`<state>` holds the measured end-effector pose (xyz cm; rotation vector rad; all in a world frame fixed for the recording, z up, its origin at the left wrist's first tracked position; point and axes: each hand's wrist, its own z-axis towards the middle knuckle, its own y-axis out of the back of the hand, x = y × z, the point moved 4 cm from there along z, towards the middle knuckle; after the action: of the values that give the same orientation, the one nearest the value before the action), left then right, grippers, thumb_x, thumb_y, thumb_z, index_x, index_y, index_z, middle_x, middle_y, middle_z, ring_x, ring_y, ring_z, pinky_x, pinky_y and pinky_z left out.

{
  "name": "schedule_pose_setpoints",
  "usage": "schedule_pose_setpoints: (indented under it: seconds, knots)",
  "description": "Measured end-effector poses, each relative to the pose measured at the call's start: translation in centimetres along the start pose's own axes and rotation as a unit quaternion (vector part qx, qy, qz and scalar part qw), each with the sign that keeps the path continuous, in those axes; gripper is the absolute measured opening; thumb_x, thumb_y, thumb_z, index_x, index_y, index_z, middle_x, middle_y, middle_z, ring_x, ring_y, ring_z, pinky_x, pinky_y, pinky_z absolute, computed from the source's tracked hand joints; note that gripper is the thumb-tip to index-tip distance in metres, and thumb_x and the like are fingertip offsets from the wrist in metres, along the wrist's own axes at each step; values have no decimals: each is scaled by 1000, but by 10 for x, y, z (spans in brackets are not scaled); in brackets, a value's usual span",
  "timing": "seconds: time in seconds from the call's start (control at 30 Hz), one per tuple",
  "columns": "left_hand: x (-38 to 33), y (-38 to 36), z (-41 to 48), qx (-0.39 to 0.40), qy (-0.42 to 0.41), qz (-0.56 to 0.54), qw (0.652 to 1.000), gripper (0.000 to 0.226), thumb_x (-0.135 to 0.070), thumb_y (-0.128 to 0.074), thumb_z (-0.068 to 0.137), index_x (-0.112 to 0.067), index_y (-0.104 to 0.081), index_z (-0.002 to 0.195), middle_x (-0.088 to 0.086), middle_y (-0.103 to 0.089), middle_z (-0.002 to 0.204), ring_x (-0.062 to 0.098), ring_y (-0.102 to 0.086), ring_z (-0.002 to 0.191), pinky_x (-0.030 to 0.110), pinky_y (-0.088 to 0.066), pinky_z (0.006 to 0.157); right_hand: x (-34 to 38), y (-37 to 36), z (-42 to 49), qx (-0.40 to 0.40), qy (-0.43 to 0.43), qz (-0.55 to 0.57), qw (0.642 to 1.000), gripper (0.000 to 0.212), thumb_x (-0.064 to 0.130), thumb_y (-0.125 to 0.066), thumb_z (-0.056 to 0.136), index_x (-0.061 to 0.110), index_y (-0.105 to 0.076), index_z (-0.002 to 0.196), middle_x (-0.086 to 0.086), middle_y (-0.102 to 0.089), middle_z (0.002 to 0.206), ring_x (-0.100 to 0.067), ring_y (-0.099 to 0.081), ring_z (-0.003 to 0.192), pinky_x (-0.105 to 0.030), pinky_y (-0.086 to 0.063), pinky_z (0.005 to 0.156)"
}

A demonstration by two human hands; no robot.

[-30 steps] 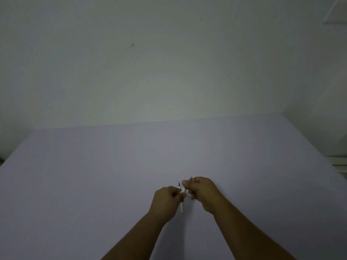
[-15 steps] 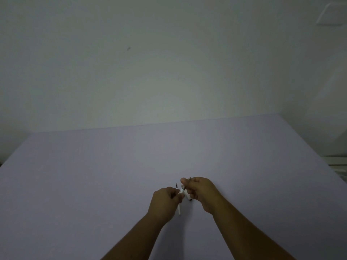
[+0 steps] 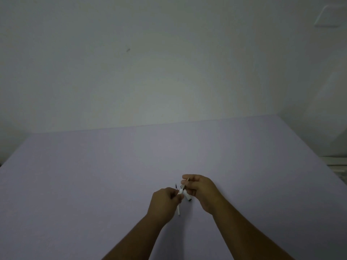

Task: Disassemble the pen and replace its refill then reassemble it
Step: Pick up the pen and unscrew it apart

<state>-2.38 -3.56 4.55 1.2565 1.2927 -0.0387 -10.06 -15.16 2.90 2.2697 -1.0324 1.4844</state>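
Observation:
Both hands meet above the near middle of the lilac table (image 3: pixel 112 175). My left hand (image 3: pixel 165 202) is closed around a thin white pen barrel (image 3: pixel 179 210) whose lower end pokes out below the fist; a thin dark tip (image 3: pixel 176 186) rises above it. My right hand (image 3: pixel 201 190) pinches a small pointed pen tip piece (image 3: pixel 185 185) between thumb and fingers, and a short white part with a dark end (image 3: pixel 187 197) shows beneath it. The pieces touch between the two hands; the dim light hides which part is which.
A plain pale wall (image 3: pixel 169 72) stands behind the table's far edge. At the right edge, beyond the table, lie some white slats or boards (image 3: pixel 338 166). A white fixture (image 3: pixel 330 15) sits high on the wall at top right.
My hands have drifted slightly apart, and the short white part with the dark end now shows below my right hand. The camera has shifted a little.

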Motion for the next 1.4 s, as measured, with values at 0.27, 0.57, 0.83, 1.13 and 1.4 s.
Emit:
schedule_pose_setpoints:
  seconds: [0.27,0.57,0.83,1.13,1.4]
  knots:
    - [0,-1,-2,0,3,3,1000,22,-29,-58,89,-13,-74,90,1,-74,86,-2,-50,54,9,-31,50,-2,-1,-2,-11,-15,-18,1000,12,3,-64,81,6,-70,91,-12,-66,84,-19,-55,76,-28,-47,72]
    - [1,1,-2,-4,1,-2,1000,23,-28,-58,89,-12,-73,95,3,-74,91,3,-53,63,9,-32,52,-4,-3,1,-18,-18,-27,999,12,8,-64,82,11,-70,93,-12,-68,89,-22,-58,83,-31,-49,80]
    - [1,0,-2,-2,11,-1,1000,22,-28,-58,89,-12,-73,93,8,-74,87,10,-55,65,13,-35,53,-5,-2,0,-10,-6,6,1000,26,-4,-54,84,6,-64,106,-8,-68,90,-19,-62,86,-28,-49,78]
    - [0,-1,-5,19,19,-28,999,18,-27,-60,88,-14,-71,95,-2,-66,80,9,-57,70,10,-36,54,5,8,4,-87,20,37,995,17,-1,-61,83,10,-65,96,-10,-65,84,-18,-57,72,-29,-49,71]
    - [2,-4,-8,48,39,-113,992,22,-20,-58,86,-41,-59,92,-8,-66,69,2,-54,50,18,-42,50,3,11,12,-108,32,19,993,20,7,-69,78,18,-63,94,-9,-66,89,-17,-59,72,-28,-50,66]
